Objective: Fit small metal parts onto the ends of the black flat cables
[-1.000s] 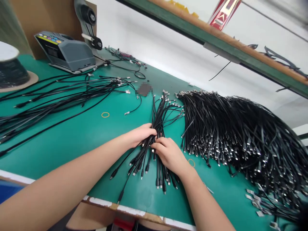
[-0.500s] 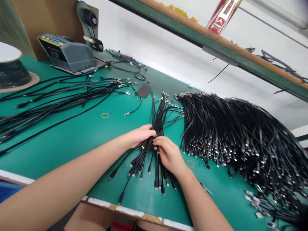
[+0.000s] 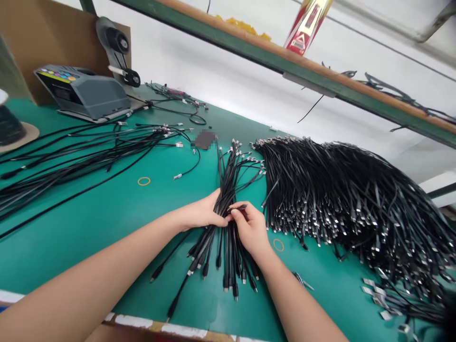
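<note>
"What spreads out around the grips?"

"On my feed, the green table [image 3: 114,213] runs under both. A great heap of black cables [image 3: 320,190] lies to the right of my right grip. Looser cables [image 3: 89,161] stretch beyond my left grip, off to its left, with a grey machine [image 3: 99,97] behind them."

"And the cable bundle [image 3: 227,192]?"

"Right at my grips. It passes through my left hand [image 3: 204,212], thumb in front, closed around it; the fingers behind are mostly hidden. Plug ends fan out below that grip, toward the table's near edge."

"The other side?"

"My right hand [image 3: 251,228] sits just beside the bundle. One yellow band [image 3: 274,244] lies near it on the right; a second band [image 3: 144,178] lies well left of my left grip. Smallest: my right thumb and fingers pinch a short black piece [image 3: 238,207], too small to identify."
</note>
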A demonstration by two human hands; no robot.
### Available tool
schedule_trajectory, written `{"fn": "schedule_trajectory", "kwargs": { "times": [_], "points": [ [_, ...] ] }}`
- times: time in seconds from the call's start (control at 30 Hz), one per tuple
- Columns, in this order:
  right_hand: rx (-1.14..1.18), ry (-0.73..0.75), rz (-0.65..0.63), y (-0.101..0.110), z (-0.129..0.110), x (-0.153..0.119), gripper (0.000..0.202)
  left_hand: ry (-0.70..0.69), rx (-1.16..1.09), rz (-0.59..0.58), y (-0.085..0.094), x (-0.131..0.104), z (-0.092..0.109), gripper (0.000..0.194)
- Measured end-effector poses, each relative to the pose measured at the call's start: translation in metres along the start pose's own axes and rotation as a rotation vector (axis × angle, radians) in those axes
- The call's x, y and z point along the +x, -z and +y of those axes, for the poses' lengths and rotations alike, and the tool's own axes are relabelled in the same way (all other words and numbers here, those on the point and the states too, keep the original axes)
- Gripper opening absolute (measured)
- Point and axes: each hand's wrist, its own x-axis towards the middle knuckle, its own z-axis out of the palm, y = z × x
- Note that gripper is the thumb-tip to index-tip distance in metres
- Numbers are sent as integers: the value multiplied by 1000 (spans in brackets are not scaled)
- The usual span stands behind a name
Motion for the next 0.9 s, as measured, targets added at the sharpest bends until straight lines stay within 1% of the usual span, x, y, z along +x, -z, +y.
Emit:
{"fn": "schedule_trajectory", "kwargs": {
  "times": [0.07,0.17,0.3,0.47,0.57,0.7,0.77,0.9],
  "points": [
    [-11,11,20,0,-3,0,12,-17,26,34,-1,1,-3,64],
    [-46,90,13,2,-9,1,12,-40,44,59,-3,1,-3,66],
    [-53,228,-57,7,-17,1,15,-50,47,61,-1,0,2,65],
    [-31,338,-160,12,-30,-10,16,-9,14,67,4,2,2,59],
    [-43,378,-275,17,-37,-13,17,20,-18,68,6,4,-2,57],
    [-70,388,-506,22,-46,-10,17,46,-58,67,9,5,-2,63],
    [-75,386,-598,23,-50,-9,16,57,-76,65,11,5,-1,65],
    [-205,362,-758,22,-54,-11,11,90,-91,59,12,5,0,67]
  ]
}}
